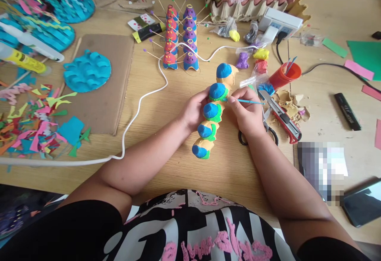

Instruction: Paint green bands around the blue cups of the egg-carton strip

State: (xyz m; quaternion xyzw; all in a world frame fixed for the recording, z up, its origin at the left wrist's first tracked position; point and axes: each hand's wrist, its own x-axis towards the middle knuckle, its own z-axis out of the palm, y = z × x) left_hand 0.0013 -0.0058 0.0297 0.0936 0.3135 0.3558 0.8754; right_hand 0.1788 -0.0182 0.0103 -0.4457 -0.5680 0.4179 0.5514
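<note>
Strip of cups: here it is, your egg-carton strip [228, 79] near the middle of the desk [166, 169], five cups running from far right to near left, each capped in blue, green showing on the four nearer ones.
Left hand: your left hand [195, 110] grasps the strip's left side, fingers at the second cup from the far end.
Right hand: your right hand [248, 112] pinches a thin blue tool [251, 102] between its fingers, the tip right at that cup's green edge.
Beyond the strip: two rows of little faces, red figures [170, 58] left, purple figures [190, 58] right, a white cable [138, 112] looping across them.
Far right of the strip: purple clay [242, 60], red clay [261, 66] and an orange cup [284, 75].
By your right forearm: scissors [266, 115], then a red box cutter [282, 117].
Left side: a wavy blue disc [86, 72] lies on a cardboard sheet [98, 114], paper scraps [38, 132] alongside.
</note>
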